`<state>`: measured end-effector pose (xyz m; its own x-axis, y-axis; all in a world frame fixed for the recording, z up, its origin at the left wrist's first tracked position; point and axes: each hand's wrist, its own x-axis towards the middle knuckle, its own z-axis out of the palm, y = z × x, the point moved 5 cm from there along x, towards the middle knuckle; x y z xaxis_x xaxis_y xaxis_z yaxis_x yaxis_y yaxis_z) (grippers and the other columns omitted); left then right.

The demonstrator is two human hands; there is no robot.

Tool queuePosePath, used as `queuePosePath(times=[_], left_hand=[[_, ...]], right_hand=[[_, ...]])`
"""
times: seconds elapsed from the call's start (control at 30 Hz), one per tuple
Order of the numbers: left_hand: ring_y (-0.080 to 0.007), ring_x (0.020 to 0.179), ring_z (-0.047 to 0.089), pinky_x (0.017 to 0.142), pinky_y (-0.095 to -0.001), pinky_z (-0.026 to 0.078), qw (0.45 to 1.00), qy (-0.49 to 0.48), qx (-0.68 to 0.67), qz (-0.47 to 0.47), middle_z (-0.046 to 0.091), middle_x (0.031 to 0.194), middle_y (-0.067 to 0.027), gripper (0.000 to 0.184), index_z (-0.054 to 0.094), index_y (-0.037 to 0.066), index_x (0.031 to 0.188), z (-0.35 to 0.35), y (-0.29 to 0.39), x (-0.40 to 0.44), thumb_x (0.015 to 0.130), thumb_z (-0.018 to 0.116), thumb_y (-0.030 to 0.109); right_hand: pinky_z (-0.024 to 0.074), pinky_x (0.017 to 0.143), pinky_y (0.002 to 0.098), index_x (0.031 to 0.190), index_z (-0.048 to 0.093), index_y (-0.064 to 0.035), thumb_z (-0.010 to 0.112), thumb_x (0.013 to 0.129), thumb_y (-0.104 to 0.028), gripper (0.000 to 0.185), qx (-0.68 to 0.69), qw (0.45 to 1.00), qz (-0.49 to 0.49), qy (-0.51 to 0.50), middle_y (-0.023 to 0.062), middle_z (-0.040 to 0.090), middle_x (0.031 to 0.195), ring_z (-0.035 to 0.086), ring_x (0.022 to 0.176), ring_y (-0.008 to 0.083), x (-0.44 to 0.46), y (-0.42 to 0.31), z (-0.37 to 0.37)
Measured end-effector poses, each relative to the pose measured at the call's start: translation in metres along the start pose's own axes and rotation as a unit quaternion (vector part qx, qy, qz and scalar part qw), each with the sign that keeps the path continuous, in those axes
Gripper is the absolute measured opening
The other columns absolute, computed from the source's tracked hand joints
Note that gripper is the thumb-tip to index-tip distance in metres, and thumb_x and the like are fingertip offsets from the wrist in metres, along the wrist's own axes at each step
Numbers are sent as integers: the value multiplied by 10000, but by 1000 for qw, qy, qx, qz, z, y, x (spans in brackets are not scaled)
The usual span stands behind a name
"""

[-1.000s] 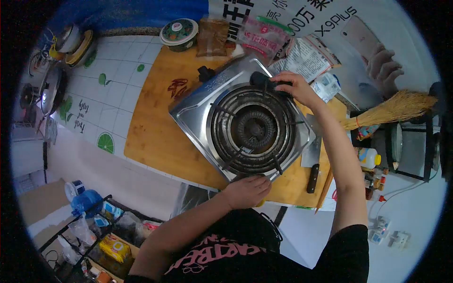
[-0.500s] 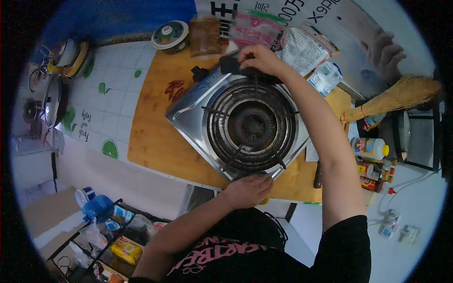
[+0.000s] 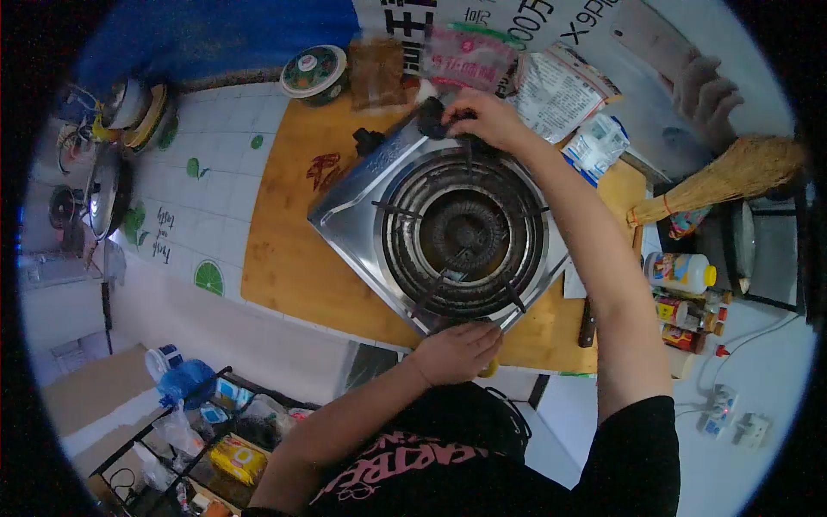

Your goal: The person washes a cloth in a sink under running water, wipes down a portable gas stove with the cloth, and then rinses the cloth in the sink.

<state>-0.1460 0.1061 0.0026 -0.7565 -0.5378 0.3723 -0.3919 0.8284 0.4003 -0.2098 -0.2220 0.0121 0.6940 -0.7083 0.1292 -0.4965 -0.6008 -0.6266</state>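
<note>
A single-burner gas stove [image 3: 353,211] with a steel top and a round black burner stands turned at an angle on a wooden board. At its far corner my right hand [image 3: 482,119] is closed on a bunched black cloth [image 3: 432,117], pressed against the back edge. My left hand [image 3: 459,351] lies against the stove's near corner, fingers stretched out and side by side; its thumb is hidden. A small yellow thing [image 3: 489,369] shows just below that hand. Left of the cloth is a black knob [image 3: 368,140] at the stove's side.
Dried red chillies [image 3: 323,170] lie on the board [image 3: 284,250]. Behind stand a lidded bowl [image 3: 314,74], a brown bag [image 3: 377,73] and a pink bag [image 3: 469,59]. To the right are a knife handle [image 3: 587,323], a straw broom [image 3: 724,181] and several bottles [image 3: 680,271].
My right hand has shifted slightly down and right at the stove's back edge. The cloth, spread along that edge before, is now more bunched. My left hand stays at the near corner.
</note>
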Motion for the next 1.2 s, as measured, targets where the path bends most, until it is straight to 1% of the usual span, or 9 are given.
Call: queuePosePath(times=[0.1,0.5,0.7,0.8,0.97,1.03,1.1,1.17,1.2], left_hand=[[-217,1102,518,944,-331,416,1000,-8,13,1,569,1143,-94,353,575,24,1080,-1,1,1,773,502,182],[-214,1055,546,921,-330,430,998,-22,-46,-48,589,1097,-83,323,601,33,1034,5,0,2,761,522,189],[-213,1011,561,892,-324,443,998,-13,-38,-39,594,1068,-85,302,602,27,1007,-3,-1,6,756,531,178],[-211,1004,563,882,-319,448,999,7,-31,-28,594,1063,-90,300,600,23,1006,-7,0,7,756,537,177],[-209,1003,562,872,-316,454,999,8,-34,-25,594,1058,-94,313,599,21,1021,-9,0,8,756,554,183],[-207,992,566,861,-316,459,999,15,-35,-22,599,1046,-88,314,602,22,1023,-12,2,10,758,559,186],[-204,989,567,856,-315,462,999,1,-30,-25,600,1043,-86,313,603,24,1021,-13,3,11,751,561,175],[-202,986,568,851,-314,464,999,-10,-25,-29,601,1039,-83,311,605,26,1019,-13,3,11,743,564,164],[-200,980,568,841,-311,468,999,-11,-16,-28,601,1038,-78,313,607,26,1019,-13,2,12,734,564,148]], right_hand=[[419,801,326,963,654,-116,680,706,-141,260,-43,996,7,73,85,533,905,526,921,250,19,4,3],[373,814,258,1123,638,-137,630,769,-57,363,47,997,-36,-58,54,427,883,441,846,172,-88,11,-23],[392,810,258,1115,641,-139,613,769,2,375,146,972,148,-106,44,445,833,478,850,154,-148,28,-46],[407,803,264,1079,649,-99,596,793,-32,298,19,964,171,-204,37,494,815,503,872,152,-172,15,-67],[386,875,290,972,640,2,567,834,-161,225,231,929,223,184,51,582,945,518,964,169,-150,-1,-111],[381,895,281,980,643,0,581,836,-178,238,173,954,90,228,46,596,1023,530,985,155,-120,-2,-97],[374,919,277,1006,650,-23,594,831,-185,244,44,984,-89,149,67,592,1095,524,1034,175,-94,1,-68],[373,928,277,1028,653,-46,591,840,-186,242,173,976,132,8,74,604,1091,522,1046,188,-86,23,-29],[362,941,272,1073,646,-74,588,848,-197,263,256,959,124,-14,79,622,1074,524,1051,190,-91,20,-16]])
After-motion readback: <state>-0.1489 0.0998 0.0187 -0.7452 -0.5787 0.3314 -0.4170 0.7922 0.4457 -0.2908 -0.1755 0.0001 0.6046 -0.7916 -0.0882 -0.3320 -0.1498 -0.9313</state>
